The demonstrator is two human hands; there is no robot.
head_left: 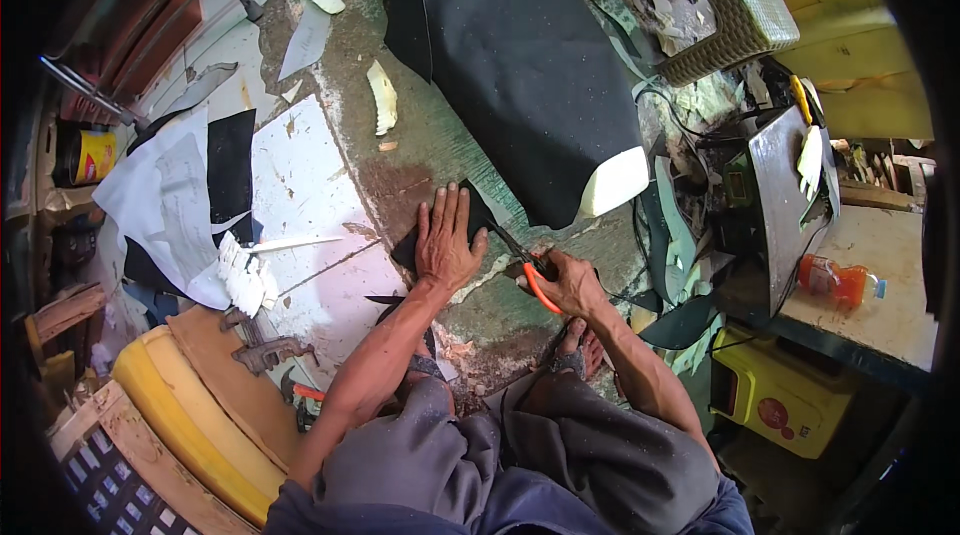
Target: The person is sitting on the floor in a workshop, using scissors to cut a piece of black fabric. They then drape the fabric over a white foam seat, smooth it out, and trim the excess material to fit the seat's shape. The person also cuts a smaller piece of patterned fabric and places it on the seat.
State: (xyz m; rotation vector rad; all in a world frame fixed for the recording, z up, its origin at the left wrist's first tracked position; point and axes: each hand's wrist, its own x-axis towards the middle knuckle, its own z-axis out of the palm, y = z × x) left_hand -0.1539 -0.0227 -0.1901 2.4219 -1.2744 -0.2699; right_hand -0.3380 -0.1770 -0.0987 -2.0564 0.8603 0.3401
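My left hand (pixel 447 243) lies flat, fingers stretched out, on a small piece of black sheet material (pixel 480 205) on the floor. In my right hand (pixel 570 283) is a pair of scissors (pixel 540 287) with orange handles, its dark blades pointing up and left to the edge of that piece. Whether the blades are parted is hard to make out. Beyond both hands rests a long seat-shaped pad (pixel 530 85) under black covering, with pale foam (pixel 615 182) bare at its near right corner.
At left, white and black sheets (pixel 165 205) lie on tiles beside a metal clamp (pixel 270 347) and a yellow foam pad (pixel 190 415). A woven-pattern plastic stool (pixel 720 10) stands far right. An orange bottle (pixel 840 280) lies on a board at right, above a yellow container (pixel 780 390).
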